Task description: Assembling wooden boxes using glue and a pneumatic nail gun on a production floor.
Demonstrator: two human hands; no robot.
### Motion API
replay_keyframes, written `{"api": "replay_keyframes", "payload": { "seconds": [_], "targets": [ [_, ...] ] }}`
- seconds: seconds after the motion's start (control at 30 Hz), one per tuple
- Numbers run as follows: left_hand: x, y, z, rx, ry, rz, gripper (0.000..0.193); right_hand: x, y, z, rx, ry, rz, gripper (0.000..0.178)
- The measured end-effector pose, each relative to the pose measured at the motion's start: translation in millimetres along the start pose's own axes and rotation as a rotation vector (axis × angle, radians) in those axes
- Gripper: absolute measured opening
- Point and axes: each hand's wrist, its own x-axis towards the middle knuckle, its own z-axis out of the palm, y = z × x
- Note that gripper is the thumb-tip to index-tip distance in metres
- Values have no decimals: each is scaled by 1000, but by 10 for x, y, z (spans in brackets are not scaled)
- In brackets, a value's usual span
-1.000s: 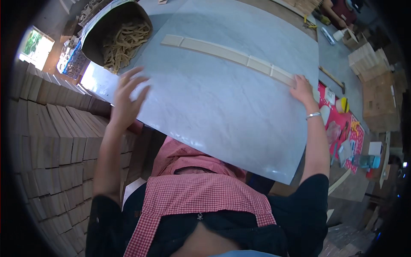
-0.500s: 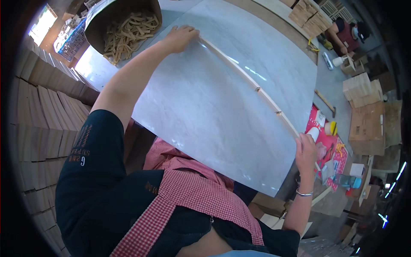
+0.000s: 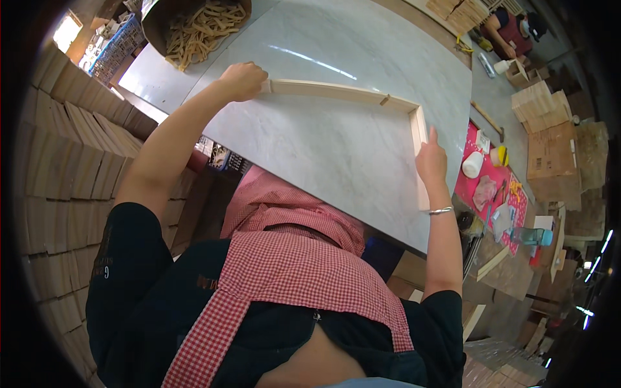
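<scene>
Pale wood makes a thin jointed strip (image 3: 336,91) that stands on its edge on the shiny grey tabletop (image 3: 336,149). It goes across from the left fingers, then bends at a corner just above the right fingers and runs down past them. A small dark line marks a joint between the two hands, close to the corner.

The left hand (image 3: 244,82) is curled tight around the strip's far end. Its fingertips and that end are hidden, so I cannot tell how the end is shaped. The right hand (image 3: 432,158) holds the short side, with one finger pointing up. Its other fingertips are hard to see, and the hand covers part of the wood.

Up and left of the left fingers, a bin (image 3: 152,29) full of tan bands (image 3: 206,29) is cut off by the top edge. Right of the right fingers are a white bottle (image 3: 473,165), a yellow-topped tub (image 3: 499,156) and, higher up, a hammer (image 3: 488,121). Far past them sits another person (image 3: 511,39), partly lost in the dark. What their hands hold is too small to tell.
</scene>
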Motion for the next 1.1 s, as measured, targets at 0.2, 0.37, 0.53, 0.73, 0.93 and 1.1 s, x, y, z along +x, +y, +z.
{"api": "replay_keyframes", "payload": {
  "seconds": [0.2,0.37,0.53,0.73,0.93,1.1],
  "targets": [
    [-300,81,87,-314,55,-106,32,-222,-257,-77,208,-170,-235,31],
    [-287,-152,178,-570,-25,-118,33,-301,-394,-123,395,-252,-346,32],
    [-334,-28,257,-988,-60,-187,26,-329,-899,-289,377,-402,-409,26],
    [-355,173,353,-1112,27,-133,29,-321,-1434,-131,256,142,-911,19],
    [-395,315,523,-1191,164,-193,32,-329,-1511,256,448,15,-810,16],
    [-391,390,670,-1138,330,-231,38,-320,-1556,226,397,0,-811,16]
  ]
}}
